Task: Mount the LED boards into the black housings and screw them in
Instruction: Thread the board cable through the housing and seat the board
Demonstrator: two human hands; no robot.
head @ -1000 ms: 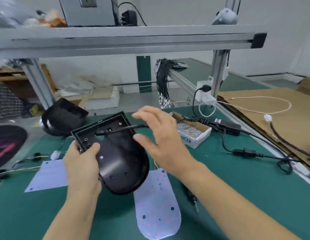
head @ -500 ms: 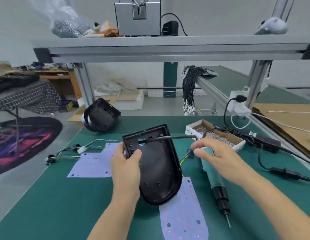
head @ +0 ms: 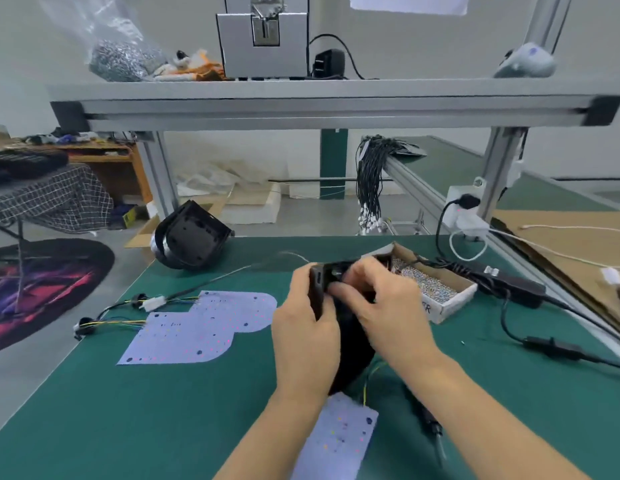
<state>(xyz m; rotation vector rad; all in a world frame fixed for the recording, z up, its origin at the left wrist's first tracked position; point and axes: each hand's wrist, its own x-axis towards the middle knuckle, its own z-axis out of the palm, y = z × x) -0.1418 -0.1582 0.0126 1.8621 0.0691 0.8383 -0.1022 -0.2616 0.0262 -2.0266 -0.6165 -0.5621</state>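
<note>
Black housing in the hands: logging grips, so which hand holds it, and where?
Both. The left hand grips the housing by its left edge near the square end; the right hand grips that end's top, fingers curled over it.

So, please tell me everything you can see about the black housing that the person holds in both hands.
The black housing looks like matte moulded plastic, with a squared upper end and a rounded lower end. It is held above the green mat, seen nearly edge-on, so its inside is mostly hidden. The left hand grips its left edge; the right hand curls over its upper end. Thin coloured wires show below it, near an LED board.
</note>
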